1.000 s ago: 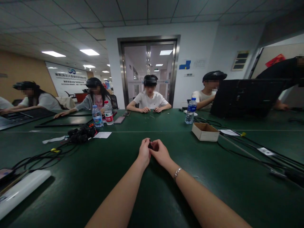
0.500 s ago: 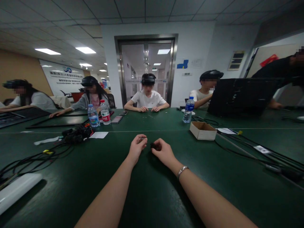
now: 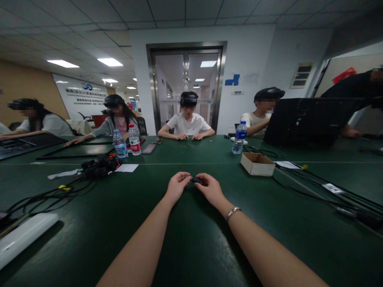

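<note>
My left hand (image 3: 176,188) is closed in a pinch on a small metallic-looking piece (image 3: 190,178), mostly hidden by the fingertips. Between the thumb and fingers of my right hand (image 3: 212,189) is a short black cylindrical piece (image 3: 196,179). The two pieces meet end to end, just above the green table (image 3: 191,235); whether they are joined I cannot tell. A silver bracelet (image 3: 233,214) circles my right wrist.
An open cardboard box (image 3: 257,169) and cables (image 3: 311,181) lie to the right. Water bottles (image 3: 120,144) and a tangle of black cables (image 3: 97,166) are on the left, near a white case (image 3: 28,235). Across the table sits a person (image 3: 187,124).
My two hands have come closer together, and the pieces they hold now touch. My left hand has shifted right. The camera view has moved slightly.
</note>
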### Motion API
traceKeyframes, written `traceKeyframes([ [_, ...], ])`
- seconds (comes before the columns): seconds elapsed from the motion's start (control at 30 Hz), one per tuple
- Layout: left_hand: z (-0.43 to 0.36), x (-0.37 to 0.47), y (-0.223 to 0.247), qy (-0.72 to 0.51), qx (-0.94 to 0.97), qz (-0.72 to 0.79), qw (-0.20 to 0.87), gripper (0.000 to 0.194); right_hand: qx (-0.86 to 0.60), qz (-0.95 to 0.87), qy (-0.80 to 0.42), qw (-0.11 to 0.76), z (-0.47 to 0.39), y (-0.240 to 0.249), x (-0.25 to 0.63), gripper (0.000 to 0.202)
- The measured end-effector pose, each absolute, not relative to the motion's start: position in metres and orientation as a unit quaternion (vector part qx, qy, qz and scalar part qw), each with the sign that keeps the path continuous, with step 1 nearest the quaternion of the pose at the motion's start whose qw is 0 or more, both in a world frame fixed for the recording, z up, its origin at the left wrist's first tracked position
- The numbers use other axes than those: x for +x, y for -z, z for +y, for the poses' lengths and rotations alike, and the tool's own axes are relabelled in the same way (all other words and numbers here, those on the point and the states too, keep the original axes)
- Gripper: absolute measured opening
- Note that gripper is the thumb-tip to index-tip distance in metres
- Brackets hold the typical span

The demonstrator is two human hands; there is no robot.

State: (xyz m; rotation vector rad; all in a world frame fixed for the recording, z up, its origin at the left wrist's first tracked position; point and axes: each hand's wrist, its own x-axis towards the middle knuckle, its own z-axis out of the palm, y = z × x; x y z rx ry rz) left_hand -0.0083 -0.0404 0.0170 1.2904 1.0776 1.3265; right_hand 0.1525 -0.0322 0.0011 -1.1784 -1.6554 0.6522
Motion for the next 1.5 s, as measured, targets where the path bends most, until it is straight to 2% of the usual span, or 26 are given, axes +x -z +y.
traceKeyframes([
  [0.2,-0.041,-0.008,-0.019,-0.525,0.550,0.455,0.463,0.017,-0.484,-0.671,-0.283,0.485,-0.035,-0.004,0.151,0.029],
  [1.5,-0.037,-0.009,-0.013,-0.520,0.563,0.452,0.457,0.019,-0.498,-0.674,-0.268,0.476,-0.041,-0.012,0.151,0.028],
])
